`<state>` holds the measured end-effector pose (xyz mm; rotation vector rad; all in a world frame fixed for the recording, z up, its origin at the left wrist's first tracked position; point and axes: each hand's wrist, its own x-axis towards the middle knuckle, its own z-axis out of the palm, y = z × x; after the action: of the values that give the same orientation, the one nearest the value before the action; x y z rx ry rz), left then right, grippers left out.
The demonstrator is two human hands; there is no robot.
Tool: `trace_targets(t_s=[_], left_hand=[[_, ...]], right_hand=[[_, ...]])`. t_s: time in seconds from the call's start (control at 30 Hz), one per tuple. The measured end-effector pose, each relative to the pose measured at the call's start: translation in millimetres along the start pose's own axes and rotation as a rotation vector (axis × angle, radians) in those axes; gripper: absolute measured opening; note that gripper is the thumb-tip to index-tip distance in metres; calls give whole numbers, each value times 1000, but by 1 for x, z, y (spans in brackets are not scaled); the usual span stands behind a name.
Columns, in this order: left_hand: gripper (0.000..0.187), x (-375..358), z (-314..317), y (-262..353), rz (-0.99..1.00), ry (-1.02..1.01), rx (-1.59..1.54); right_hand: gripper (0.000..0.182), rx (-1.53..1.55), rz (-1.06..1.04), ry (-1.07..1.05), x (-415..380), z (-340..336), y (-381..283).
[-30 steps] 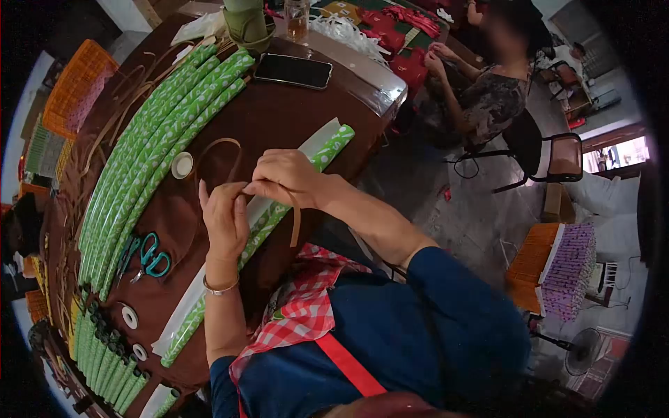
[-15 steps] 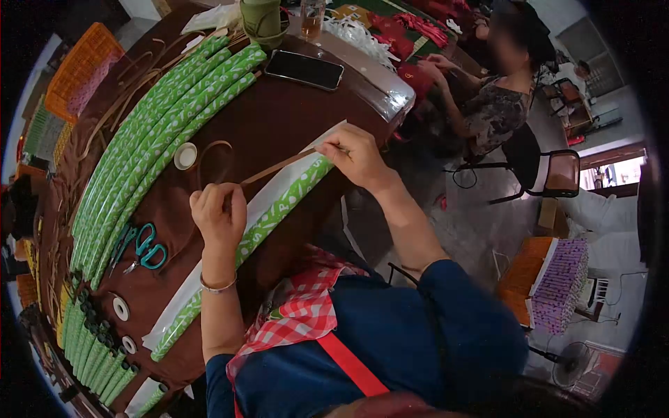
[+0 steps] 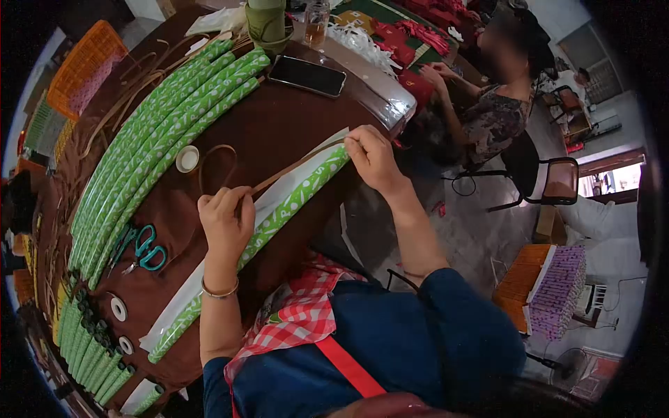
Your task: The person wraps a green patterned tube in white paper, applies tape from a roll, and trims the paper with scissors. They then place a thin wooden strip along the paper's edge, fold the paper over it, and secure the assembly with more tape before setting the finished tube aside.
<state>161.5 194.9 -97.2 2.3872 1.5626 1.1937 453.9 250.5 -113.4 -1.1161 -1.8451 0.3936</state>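
We're stretching the brown tape strip (image 3: 293, 167) taut along the green patterned tube (image 3: 279, 212) on the tabletop (image 3: 279, 118); left hand (image 3: 224, 219) grip pinching one end, right hand (image 3: 373, 157) pinching the other, keeping it aligned.

A thin brown strip (image 3: 296, 167) is stretching taut and straight, lying along the white-edged green patterned sheet (image 3: 279, 209), slanting.

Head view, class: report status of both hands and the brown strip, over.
Left hand pinning thin brown strip mid-length. Right hand pulling its far end taut over green patterned paper tube. Nothing obstructing.
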Motion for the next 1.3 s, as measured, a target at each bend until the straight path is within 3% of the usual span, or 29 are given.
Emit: trace_targets(t_s=[0.5,0.67,1.3], left_hand=[[8,-2,4,1,23,-17,-46],[8,-2,3,-1,4,-39,-17],[5,-5,7,-3,-57,-132,68]], right_hand=[[12,-218,-1,-137,36,-22,27],[15,-260,45,-270,40,-19,32],[18,-246,115,-290,35,-16,57]])
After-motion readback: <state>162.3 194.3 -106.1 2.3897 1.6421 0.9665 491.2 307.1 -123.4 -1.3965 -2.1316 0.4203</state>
